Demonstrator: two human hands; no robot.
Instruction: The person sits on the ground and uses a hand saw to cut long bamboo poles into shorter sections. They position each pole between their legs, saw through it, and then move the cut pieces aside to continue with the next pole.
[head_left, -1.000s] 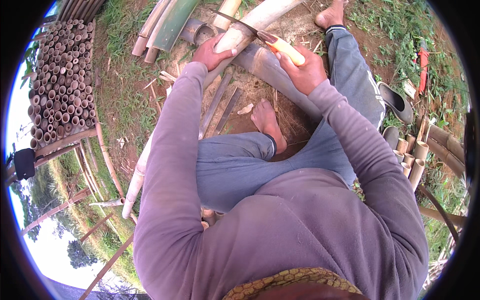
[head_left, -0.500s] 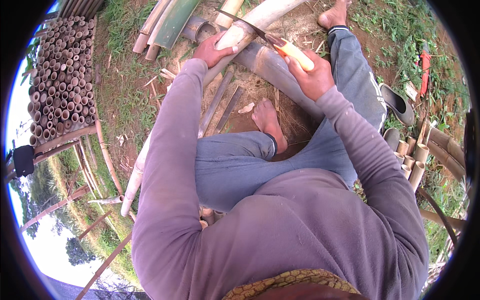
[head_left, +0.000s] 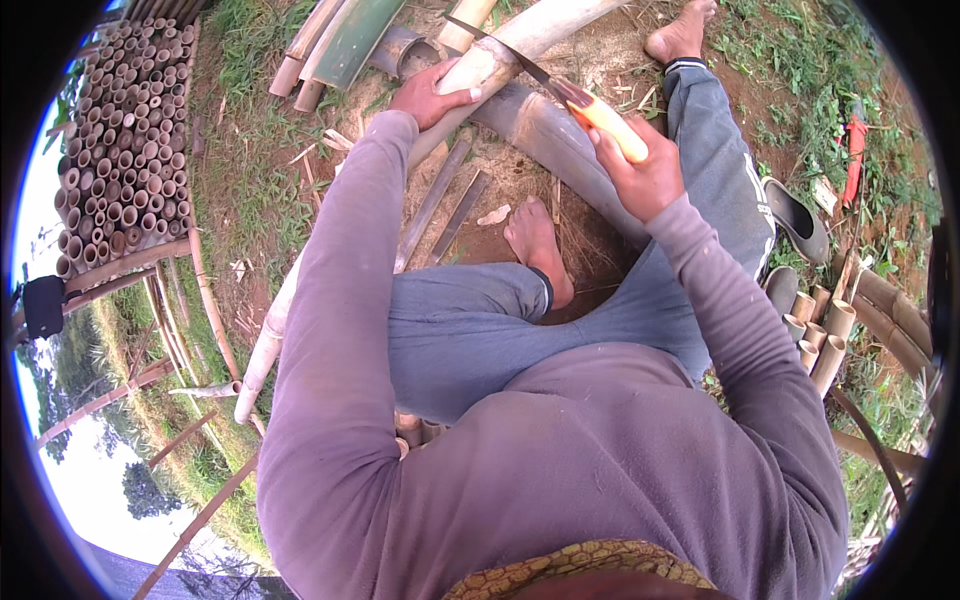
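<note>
A pale bamboo pole (head_left: 556,26) slants across the top of the view, lying over a thicker grey bamboo length (head_left: 572,152). My left hand (head_left: 428,98) is wrapped over the pole, thumb along its near side. In my right hand (head_left: 645,172) is a hand saw (head_left: 616,128), gripped by its yellow-orange handle. Its thin dark blade crosses the pole just to the right of my left hand. How deep the blade sits in the bamboo cannot be made out.
Split bamboo pieces (head_left: 345,52) lie at the upper left, and two dark strips (head_left: 460,215) beside my bare foot (head_left: 535,245). Cut bamboo tubes are stacked (head_left: 125,140) at far left. Short tubes (head_left: 825,330) and a grey shoe (head_left: 795,220) are at right.
My right hand has drawn the saw back, down and to the right, so its handle is farther from the pole. My left hand keeps its grip on the bamboo.
</note>
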